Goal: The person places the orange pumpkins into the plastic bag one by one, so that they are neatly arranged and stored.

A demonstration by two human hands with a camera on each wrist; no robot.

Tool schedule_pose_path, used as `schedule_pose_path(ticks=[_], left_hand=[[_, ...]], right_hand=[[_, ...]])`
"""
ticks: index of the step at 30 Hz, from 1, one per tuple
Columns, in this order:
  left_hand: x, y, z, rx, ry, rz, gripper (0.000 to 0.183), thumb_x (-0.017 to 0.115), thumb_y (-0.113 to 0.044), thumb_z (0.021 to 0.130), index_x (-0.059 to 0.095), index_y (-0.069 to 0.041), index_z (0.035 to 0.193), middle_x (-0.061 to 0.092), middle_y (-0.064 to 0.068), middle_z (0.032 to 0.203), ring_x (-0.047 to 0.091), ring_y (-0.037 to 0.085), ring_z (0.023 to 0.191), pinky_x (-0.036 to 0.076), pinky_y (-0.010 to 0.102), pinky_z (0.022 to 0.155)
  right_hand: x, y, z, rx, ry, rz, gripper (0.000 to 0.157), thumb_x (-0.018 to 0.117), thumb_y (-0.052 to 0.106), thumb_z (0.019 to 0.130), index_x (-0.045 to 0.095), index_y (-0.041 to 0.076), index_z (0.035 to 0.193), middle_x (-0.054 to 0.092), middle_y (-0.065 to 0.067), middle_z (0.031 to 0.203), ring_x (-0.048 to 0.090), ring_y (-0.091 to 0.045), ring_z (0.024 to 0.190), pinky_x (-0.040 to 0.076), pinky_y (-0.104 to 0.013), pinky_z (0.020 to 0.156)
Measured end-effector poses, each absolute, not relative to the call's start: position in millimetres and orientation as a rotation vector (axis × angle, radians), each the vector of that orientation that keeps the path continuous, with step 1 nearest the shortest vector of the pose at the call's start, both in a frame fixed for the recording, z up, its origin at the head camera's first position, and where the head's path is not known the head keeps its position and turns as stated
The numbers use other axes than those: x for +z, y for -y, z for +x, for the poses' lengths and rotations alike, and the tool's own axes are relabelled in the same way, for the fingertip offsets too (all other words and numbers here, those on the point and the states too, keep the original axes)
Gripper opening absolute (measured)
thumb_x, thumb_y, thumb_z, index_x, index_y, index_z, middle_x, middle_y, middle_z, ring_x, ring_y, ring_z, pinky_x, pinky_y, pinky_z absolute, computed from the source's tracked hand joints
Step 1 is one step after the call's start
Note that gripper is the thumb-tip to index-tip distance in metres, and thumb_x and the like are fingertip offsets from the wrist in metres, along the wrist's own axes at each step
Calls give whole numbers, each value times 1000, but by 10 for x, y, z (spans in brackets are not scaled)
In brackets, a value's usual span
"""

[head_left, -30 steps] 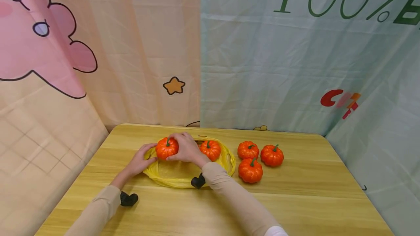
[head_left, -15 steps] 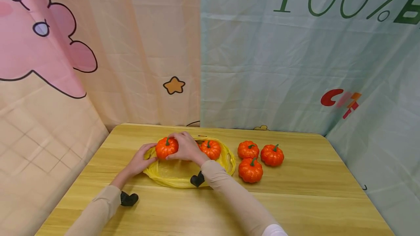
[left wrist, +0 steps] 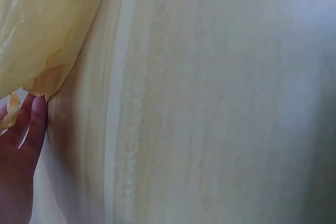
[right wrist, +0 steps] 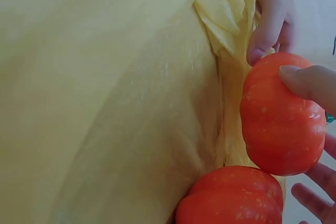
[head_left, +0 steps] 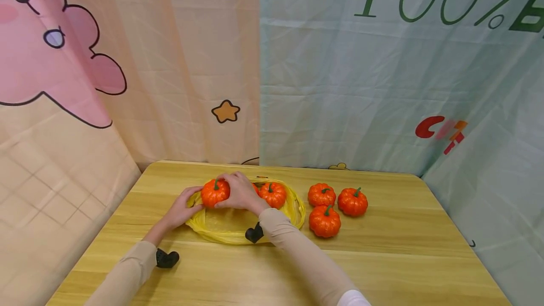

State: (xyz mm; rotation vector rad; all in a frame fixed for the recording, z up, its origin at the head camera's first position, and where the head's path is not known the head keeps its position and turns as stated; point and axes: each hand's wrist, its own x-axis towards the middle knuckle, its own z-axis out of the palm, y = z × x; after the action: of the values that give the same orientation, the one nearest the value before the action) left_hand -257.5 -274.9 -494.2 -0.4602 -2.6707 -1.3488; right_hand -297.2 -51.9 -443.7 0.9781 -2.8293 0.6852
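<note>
"Where's the pumpkin in hand?"

"The gripped pumpkin is at the left end of the yellow bag's opening. The right hand has thumb and fingers closed round it."

"And the left hand?"

"Pinching the bag's rim, right beside that pumpkin — thumb on one side, fingers on the other."

"Is the pumpkin resting on anything?"

"I can't tell. The right wrist view shows a lower pumpkin right up against it, or nearly so."

"What else is in the bag?"

"A pumpkin with a green stem sits toward the right end. A sliver of orange shows just left of it, mostly hidden — the right hand is in the way, and the right sleeve crosses the bag's near right rim."

"Anything outside?"

"A cluster of three to the right of the bag: a back pumpkin, a front pumpkin and a far-right pumpkin, all on the wooden table. Behind the table hangs a printed curtain with an orange star."
</note>
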Motion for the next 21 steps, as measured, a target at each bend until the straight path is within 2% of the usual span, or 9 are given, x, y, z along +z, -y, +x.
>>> schedule_pose_path(ticks=[21], left_hand=[[-4976,2741,-2582,-1342,2678,-475,52,65,-8,89,48,1,136,42,28,137,37,47,130,26,67,107]], right_hand=[[-4477,540,-2980,605,2850,918,69,82,48,70,56,25,129,61,5,125,46,-20,120,43,-37,100]])
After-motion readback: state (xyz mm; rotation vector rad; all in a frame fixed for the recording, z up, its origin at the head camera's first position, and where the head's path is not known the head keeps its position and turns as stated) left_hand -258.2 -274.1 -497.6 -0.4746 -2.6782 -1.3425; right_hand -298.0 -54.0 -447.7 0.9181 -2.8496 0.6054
